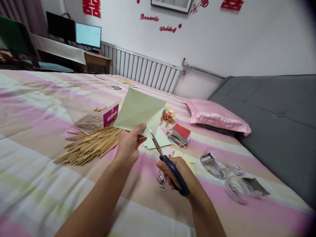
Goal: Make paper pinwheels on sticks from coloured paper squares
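My left hand (129, 144) pinches the lower edge of a pale green sheet of paper (140, 108), thumb on top, and holds it up above the bed. In my right hand (181, 171) is a pair of scissors (174, 169) with dark blue handles. Their blades look nearly closed, and the tips point up at the paper's lower edge near my left thumb. Whether they touch the paper I cannot tell. More pale green paper (161, 140) lies beneath the held sheet. Beside it sits a stack of coloured paper squares (179, 135), red on top. Yellow paper (189, 161) is partly hidden behind my right hand.
Many thin wooden sticks (93, 146) lie left of my hands, before a clear plastic box (86, 115) with more sticks. Rolls of clear tape (234, 191) are at the right. A pink pillow (217, 117) rests by the grey headboard (271, 115). Small bundled paper pieces (168, 116) lie behind the stack.
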Tool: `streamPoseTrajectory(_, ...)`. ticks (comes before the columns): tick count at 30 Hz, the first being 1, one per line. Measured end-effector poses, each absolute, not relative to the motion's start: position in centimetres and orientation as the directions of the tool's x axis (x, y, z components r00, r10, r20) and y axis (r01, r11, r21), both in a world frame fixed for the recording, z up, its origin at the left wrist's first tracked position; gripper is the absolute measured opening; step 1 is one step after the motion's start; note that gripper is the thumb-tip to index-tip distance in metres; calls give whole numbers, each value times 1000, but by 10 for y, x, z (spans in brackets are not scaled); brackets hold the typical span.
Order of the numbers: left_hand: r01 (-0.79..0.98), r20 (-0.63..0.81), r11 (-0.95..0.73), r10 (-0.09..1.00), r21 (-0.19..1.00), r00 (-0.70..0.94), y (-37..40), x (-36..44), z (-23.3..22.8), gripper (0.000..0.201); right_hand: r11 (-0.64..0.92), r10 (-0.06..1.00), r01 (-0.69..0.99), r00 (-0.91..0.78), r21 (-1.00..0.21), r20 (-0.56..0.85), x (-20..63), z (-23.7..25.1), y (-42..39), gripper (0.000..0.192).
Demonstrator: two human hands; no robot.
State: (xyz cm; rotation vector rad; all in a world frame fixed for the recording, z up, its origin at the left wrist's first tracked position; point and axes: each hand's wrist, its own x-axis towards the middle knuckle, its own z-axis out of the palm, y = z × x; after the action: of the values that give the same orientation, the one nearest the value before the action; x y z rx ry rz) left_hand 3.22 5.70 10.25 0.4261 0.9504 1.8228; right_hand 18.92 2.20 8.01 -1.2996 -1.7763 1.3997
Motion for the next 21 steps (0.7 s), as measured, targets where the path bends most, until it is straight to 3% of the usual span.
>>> streamPoseTrajectory(10, -641, -120, -200, 900, 741, -419, 62, 17, 103, 31, -24, 906, 345, -390, -938, -166, 189, 82, 21, 52)
streamPoseTrajectory(21, -686, -104, -268, 887, 677, -449, 65, 13, 103, 35, 63, 905, 401, -408, -914, -117, 194, 73, 26, 49)
